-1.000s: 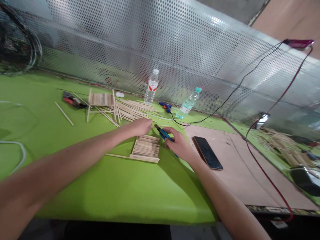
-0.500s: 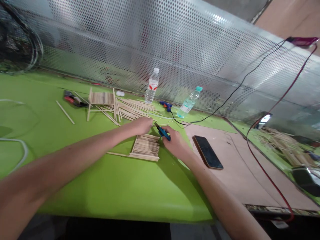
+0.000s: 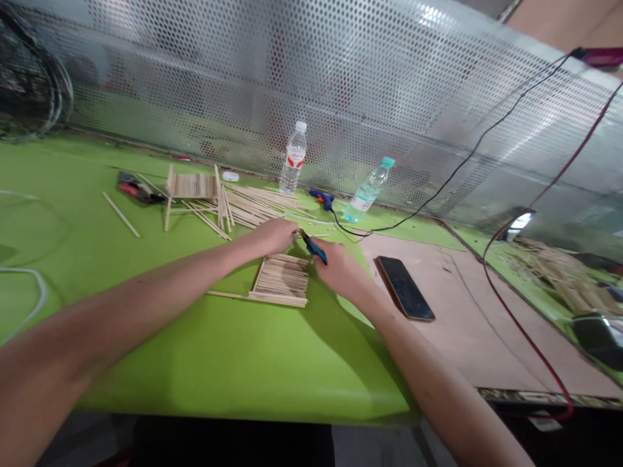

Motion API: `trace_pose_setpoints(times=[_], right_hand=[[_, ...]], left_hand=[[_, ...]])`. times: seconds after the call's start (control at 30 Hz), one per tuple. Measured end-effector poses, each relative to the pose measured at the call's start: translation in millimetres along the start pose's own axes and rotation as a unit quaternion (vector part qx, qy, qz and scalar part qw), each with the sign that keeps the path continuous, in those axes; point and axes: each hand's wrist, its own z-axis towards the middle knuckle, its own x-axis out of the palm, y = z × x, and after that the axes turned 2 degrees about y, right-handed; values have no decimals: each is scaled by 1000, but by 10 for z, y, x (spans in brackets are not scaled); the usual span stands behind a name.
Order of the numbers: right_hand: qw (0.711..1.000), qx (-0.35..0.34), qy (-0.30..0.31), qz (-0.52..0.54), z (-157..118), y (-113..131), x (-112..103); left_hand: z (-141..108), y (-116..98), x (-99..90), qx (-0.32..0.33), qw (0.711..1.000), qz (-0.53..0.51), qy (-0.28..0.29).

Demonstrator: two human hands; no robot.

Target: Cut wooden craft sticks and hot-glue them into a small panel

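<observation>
A flat panel of wooden sticks (image 3: 281, 280) lies on the green table (image 3: 204, 350). My left hand (image 3: 277, 235) rests at the panel's far edge, fingers curled down onto the sticks there. My right hand (image 3: 338, 267) grips blue-handled cutters (image 3: 313, 248), whose jaws point at the panel's far right corner, close to my left fingertips. What lies between the jaws is too small to tell.
Loose sticks (image 3: 248, 206) and a second stick panel (image 3: 191, 185) lie behind. Red pliers (image 3: 134, 189), two water bottles (image 3: 293, 159) (image 3: 368, 190), a blue glue gun (image 3: 321, 198), a phone (image 3: 403, 296) on a brown board, and cables are around. A perforated metal screen backs the table.
My right hand with the cutters has moved left and forward, toward the panel's far corner and my left hand. My left hand has stayed at the panel's edge.
</observation>
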Motion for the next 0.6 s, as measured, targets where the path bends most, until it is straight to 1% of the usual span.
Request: trace_pose_setpoints(times=[0.1,0.2,0.3,0.37,0.47,0.6], right_hand=[[1000,-1,9,-8,-9,3,-6],[1000,16,-2,-23,37,-3,52],[999,10,-12,-40,93,-17,85],[999,3,-1,-48,101,-25,60],[998,17,22,-61,70,-23,3],[998,31,8,-63,34,-8,8]], left_hand=[[0,-20,-17,-2,1000,6,7],[-3,-49,-29,-6,1000,15,3],[-6,-69,-30,-13,1000,22,2],[-9,-69,-26,-17,1000,22,3],[-10,-44,-10,-19,1000,15,1],[1,11,25,-29,1000,-1,-6]])
